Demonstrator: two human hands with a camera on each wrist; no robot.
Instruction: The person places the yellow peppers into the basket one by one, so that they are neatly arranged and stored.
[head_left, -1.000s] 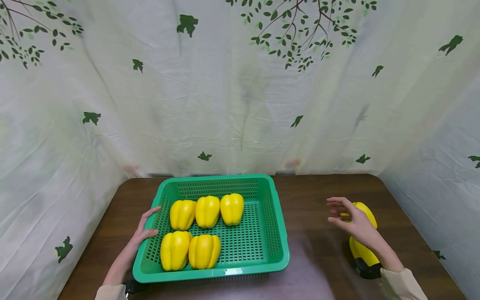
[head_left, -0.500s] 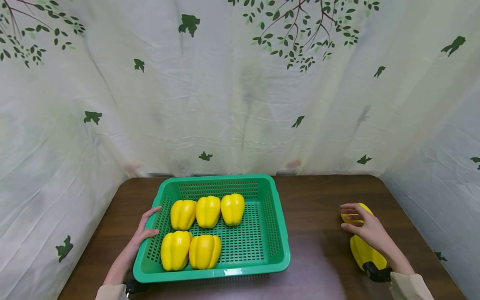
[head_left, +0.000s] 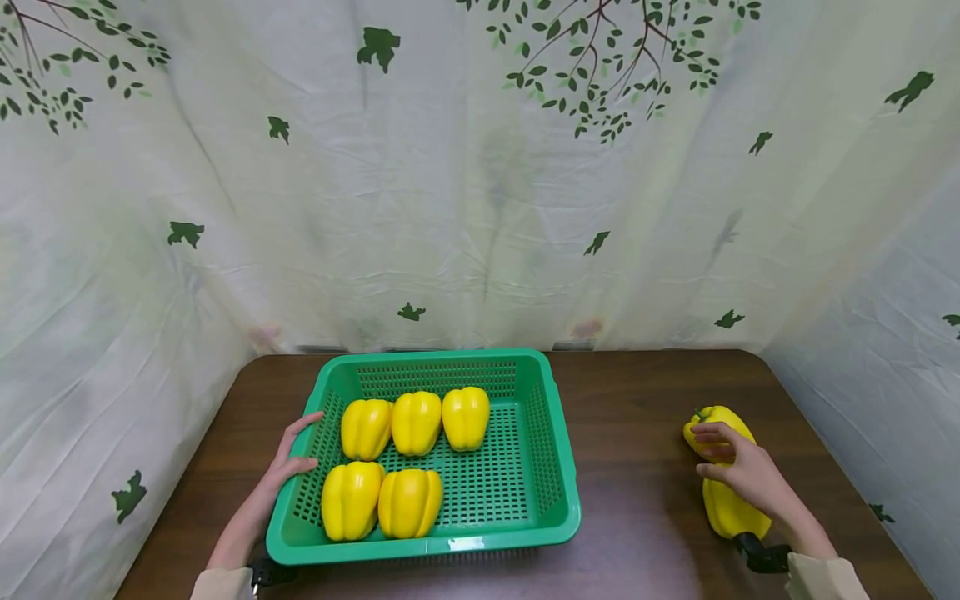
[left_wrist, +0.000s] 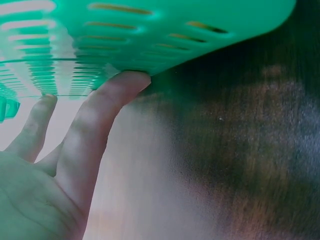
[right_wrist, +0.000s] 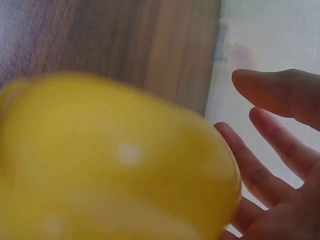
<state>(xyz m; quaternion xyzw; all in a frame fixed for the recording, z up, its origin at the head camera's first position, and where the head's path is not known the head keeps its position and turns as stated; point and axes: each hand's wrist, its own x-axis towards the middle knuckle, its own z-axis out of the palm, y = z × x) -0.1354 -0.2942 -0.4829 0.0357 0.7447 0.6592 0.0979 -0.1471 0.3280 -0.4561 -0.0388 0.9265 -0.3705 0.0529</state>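
My left hand [head_left: 291,454] holds the left rim of a green plastic basket [head_left: 558,467], its thumb and a finger over the edge. In the left wrist view, other fingers [left_wrist: 82,135] reach against the outside of the perforated basket wall [left_wrist: 150,45]. Several yellow bell peppers [head_left: 416,423] lie inside the basket in two rows. On the right, my right hand [head_left: 742,471] hovers with parted, loosely bent fingers over two more peppers, a far bell pepper [head_left: 722,415] with a green stem and a near bell pepper [head_left: 727,510]. A yellow pepper [right_wrist: 115,155] fills much of the right wrist view.
Everything stands on a dark brown wooden table [head_left: 622,492]. A pale cloth [head_left: 480,208] printed with leaves hangs behind the table and at both sides. A black wrist strap [head_left: 761,552] sits below the right hand, near the closer pepper.
My right hand has moved right and slightly toward me, uncovering more of the far pepper and its stem. My left hand and the basket have stayed in place.
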